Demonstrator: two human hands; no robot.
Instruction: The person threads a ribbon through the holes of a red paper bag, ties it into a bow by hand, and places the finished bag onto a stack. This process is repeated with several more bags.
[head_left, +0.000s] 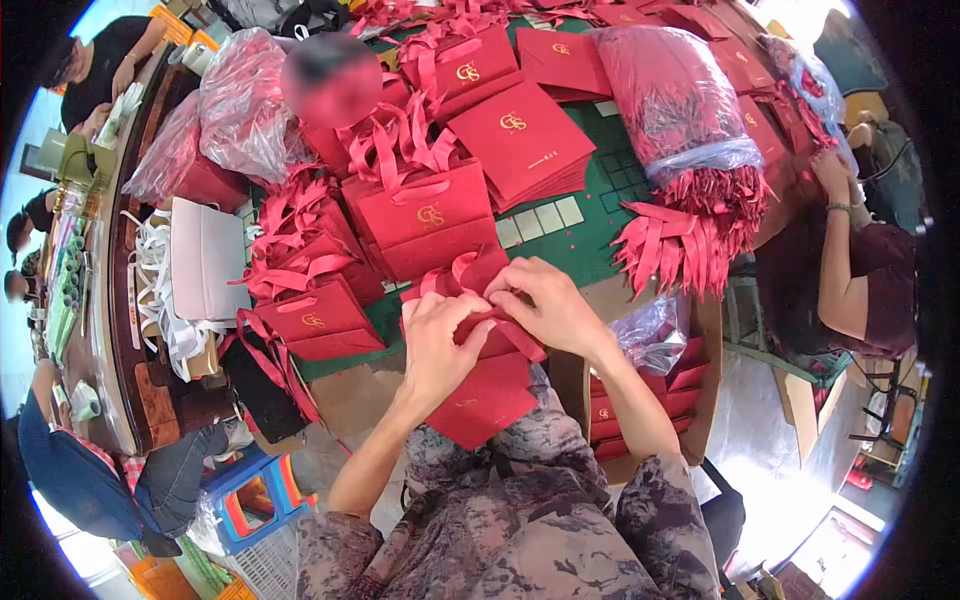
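Observation:
A red paper gift bag (488, 392) with a small gold print lies on my lap at the table's edge, its upper part between my hands. My left hand (443, 335) is closed in a pinch at the bag's upper edge, on the red ribbon (464, 268). Close beside it, my right hand (545, 308) pinches the same ribbon, and a loose ribbon end hangs below its fingers. The exact spot where the fingertips meet the ribbon is partly hidden. Just beyond stand red gift bags (425, 222) with tied ribbon handles.
Flat red bags (525, 140) are stacked on the green table mat (612, 190). A plastic-wrapped bundle (675, 95) and loose red ribbons (672, 245) lie to the right. A cardboard box (708, 385) holding red bags stands by my right side. Other people sit at left and right.

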